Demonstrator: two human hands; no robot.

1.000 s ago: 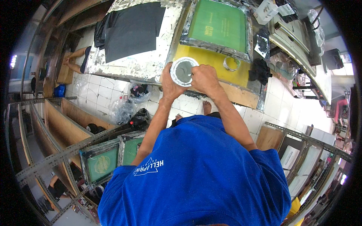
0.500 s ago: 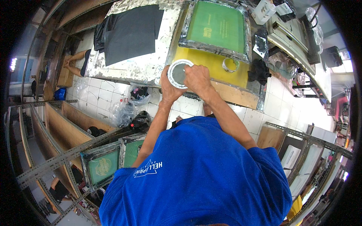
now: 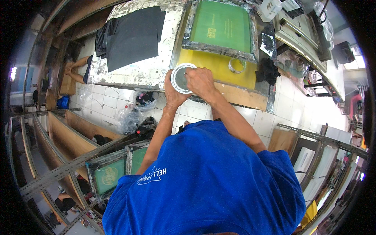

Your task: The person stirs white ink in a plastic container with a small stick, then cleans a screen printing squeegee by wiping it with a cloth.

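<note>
My left hand (image 3: 172,93) hugs the tub (image 3: 178,80) at the near edge of the bench (image 3: 156,74). My right hand (image 3: 200,81) curls over it, pinching what, I can't tell. Maybe stirring; next needs steady holding.

Tub (image 3: 181,91) wht, contents (image 3: 179,80) gry; mesh (image 3: 223,25) grn, print (image 3: 211,33) yel; shirt (image 3: 203,176) blu.

reaching forward, close together

the left hand (image 3: 174,94) curves in a wide grip; the right hand (image 3: 201,83) is bunched, its back upward, just beside it. both bare forearms (image 3: 237,116) stretch forward, slanting inward.
</note>
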